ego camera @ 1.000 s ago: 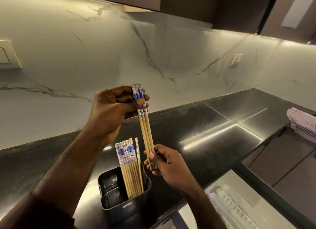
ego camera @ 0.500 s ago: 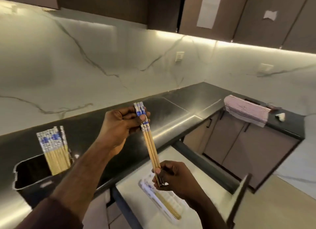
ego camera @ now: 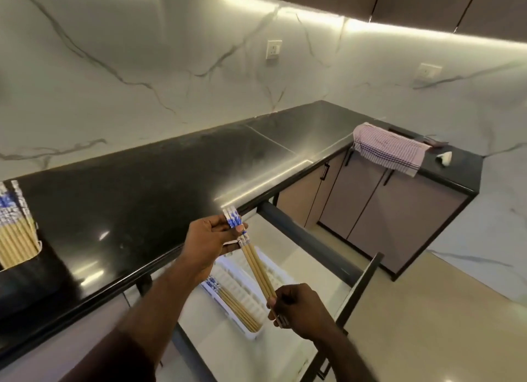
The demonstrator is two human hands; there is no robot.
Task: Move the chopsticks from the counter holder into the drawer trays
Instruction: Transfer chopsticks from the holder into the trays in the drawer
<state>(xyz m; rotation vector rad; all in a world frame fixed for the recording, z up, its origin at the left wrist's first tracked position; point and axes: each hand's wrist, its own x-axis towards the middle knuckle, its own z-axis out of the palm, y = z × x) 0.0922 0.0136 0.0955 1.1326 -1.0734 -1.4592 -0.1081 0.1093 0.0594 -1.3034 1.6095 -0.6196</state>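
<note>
**Risk Assessment: Chopstick Bundle Held Above Open Drawer**

The held chopsticks (ego camera: 255, 263), apparently 3 in number, are in the air above the open drawer (ego camera: 310, 270), slanting from the patterned blue-and-white ends at upper left down to the plain tips at lower right. The left hand (ego camera: 209, 243) pinches the patterned ends between thumb and curled fingers. The right hand (ego camera: 299, 310) is curled closed around the tips. Both grips bear on the bundle only at its ends; the middle span is unsupported.

Directly below lies the white ribbed tray (ego camera: 248, 293), with several tray chopsticks (ego camera: 232, 303) already lying along its left side. The rest of the stock (ego camera: 12, 230) stands in the counter holder (ego camera: 17, 267) at the far left edge of the view, on the black counter (ego camera: 159, 199).

Hazards, as judged from this position:

1. Fanning. If either pinch loosens before the bundle is level with the tray, the sticks may splay and 1 may slip out onto the drawer floor beside the tray.
2. Misalignment. The bundle looks close to the tray's long axis but is tilted steeply; lowering it without levelling would seat the tips first and let the patterned ends bounce.
3. Disturbance. A descent too far left would strike the sticks already laid and roll them out of line.
4. Tip contact. The right-hand tips are partly hidden, so their spacing cannot be confirmed.
</note>
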